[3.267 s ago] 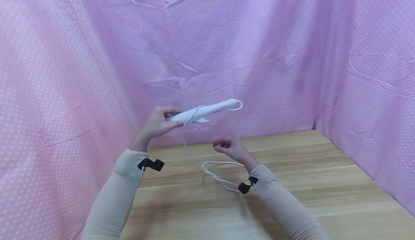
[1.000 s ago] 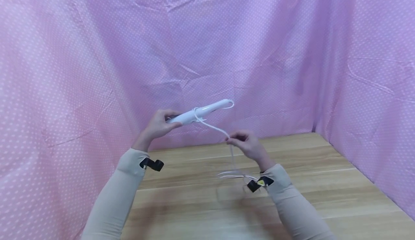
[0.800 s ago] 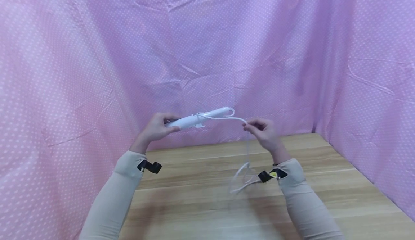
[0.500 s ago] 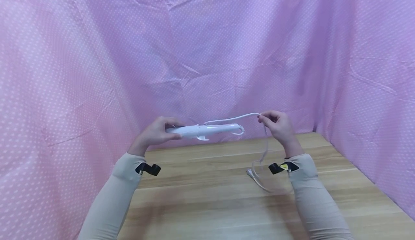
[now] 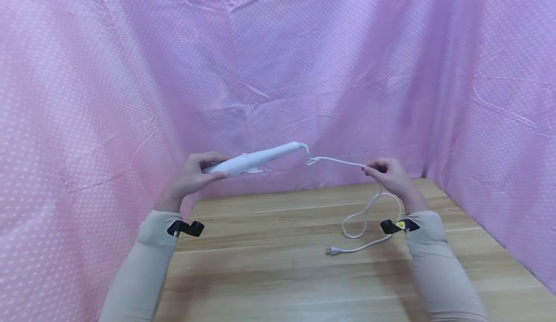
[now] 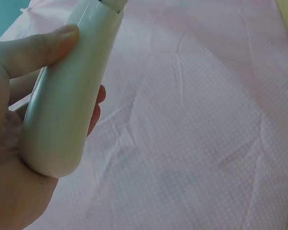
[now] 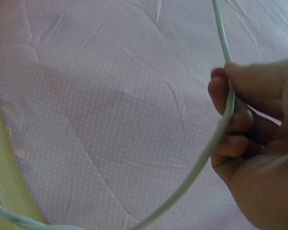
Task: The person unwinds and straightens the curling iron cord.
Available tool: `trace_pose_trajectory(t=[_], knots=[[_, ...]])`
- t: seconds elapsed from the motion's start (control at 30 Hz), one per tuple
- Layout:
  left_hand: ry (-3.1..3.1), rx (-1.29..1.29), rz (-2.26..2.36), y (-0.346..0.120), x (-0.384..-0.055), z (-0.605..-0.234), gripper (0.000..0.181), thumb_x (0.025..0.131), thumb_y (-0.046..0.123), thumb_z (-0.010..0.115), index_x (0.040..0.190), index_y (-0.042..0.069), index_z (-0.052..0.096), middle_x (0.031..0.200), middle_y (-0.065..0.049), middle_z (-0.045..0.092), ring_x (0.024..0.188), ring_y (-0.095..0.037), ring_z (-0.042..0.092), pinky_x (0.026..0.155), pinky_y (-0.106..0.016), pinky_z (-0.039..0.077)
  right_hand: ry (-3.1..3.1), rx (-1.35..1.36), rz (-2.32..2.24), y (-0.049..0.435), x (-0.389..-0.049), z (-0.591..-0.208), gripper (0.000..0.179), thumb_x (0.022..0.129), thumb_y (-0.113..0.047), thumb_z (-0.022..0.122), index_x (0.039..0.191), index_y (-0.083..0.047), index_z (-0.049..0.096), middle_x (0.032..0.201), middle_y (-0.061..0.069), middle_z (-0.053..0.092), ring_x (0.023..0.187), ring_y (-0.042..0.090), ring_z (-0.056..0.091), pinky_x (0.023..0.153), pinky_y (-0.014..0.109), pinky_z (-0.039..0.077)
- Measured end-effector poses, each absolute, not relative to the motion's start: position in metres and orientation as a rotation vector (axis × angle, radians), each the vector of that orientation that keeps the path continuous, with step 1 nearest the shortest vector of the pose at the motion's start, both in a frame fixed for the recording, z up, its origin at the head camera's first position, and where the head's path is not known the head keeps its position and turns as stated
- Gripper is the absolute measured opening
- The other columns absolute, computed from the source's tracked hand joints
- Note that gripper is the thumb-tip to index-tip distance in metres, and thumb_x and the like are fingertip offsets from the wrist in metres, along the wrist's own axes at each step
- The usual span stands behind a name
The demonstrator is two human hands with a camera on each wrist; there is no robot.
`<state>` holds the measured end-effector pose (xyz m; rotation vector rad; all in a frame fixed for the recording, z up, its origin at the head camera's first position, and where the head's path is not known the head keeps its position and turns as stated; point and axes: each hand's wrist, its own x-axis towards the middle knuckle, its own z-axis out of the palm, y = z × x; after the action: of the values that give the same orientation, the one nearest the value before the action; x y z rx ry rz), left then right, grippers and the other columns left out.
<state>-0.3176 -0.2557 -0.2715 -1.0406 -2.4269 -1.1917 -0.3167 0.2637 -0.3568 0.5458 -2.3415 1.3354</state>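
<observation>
My left hand [image 5: 191, 175] grips the thick rounded end of a white hair styling iron [image 5: 260, 158], raised above the table. In the left wrist view, the thumb lies across the iron's smooth body [image 6: 69, 96] and fingertips show behind it. A small lever sticks out below its middle, and its narrow end points right. My right hand [image 5: 393, 177] pinches the white cord [image 5: 340, 161] between thumb and fingertips, off to the right. The cord runs from near the iron's narrow end to these fingers. Below the hand it hangs in loops down to a two-prong plug [image 5: 333, 251].
A wooden table [image 5: 260, 273] lies under both hands. Pink dotted cloth [image 5: 278, 71] hangs behind it and on both sides. Each sleeved wrist wears a small black camera mount.
The right hand took hold of the cord and moved right with it. The cord turn around the iron has come off. The iron tilted level, then up again, and shifted left; the plug swung into view.
</observation>
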Motion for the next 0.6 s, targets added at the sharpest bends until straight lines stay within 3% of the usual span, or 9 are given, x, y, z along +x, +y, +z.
trace_pose_trajectory(t=[0.1,0.3,0.6], knots=[[-2.431,-0.920,-1.130,-0.261,-0.312,-0.271,0.036,0.082,0.007,0.077,0.117,0.003,0.069,0.113,-0.017,0.069,0.090,-0.015,0.066,0.076,-0.020,0.053,-2.406,0.605,1.264,0.274,-0.311,-0.357,0.015,0.091,-0.008,0.067,0.098,0.004,0.071,0.080,-0.015,0.068,0.072,-0.002,0.058,0.064,0.017,0.046],[-2.353,-0.749,-1.020,-0.276,-0.315,-0.285,0.039,0.081,0.007,0.078,0.118,0.002,0.068,0.116,-0.017,0.068,0.098,-0.024,0.063,0.080,-0.018,0.050,-2.497,0.687,1.067,0.291,-0.300,-0.355,0.009,0.089,-0.008,0.069,0.095,-0.002,0.073,0.080,-0.005,0.070,0.073,-0.002,0.059,0.067,0.016,0.048],[-2.142,-0.607,-0.782,-0.283,-0.321,-0.306,0.041,0.073,-0.001,0.082,0.111,-0.002,0.069,0.107,-0.021,0.069,0.097,-0.035,0.065,0.083,-0.045,0.052,-2.547,0.732,0.840,0.308,-0.287,-0.351,0.004,0.085,-0.004,0.070,0.089,-0.005,0.072,0.073,-0.007,0.066,0.067,-0.004,0.054,0.061,0.017,0.045]])
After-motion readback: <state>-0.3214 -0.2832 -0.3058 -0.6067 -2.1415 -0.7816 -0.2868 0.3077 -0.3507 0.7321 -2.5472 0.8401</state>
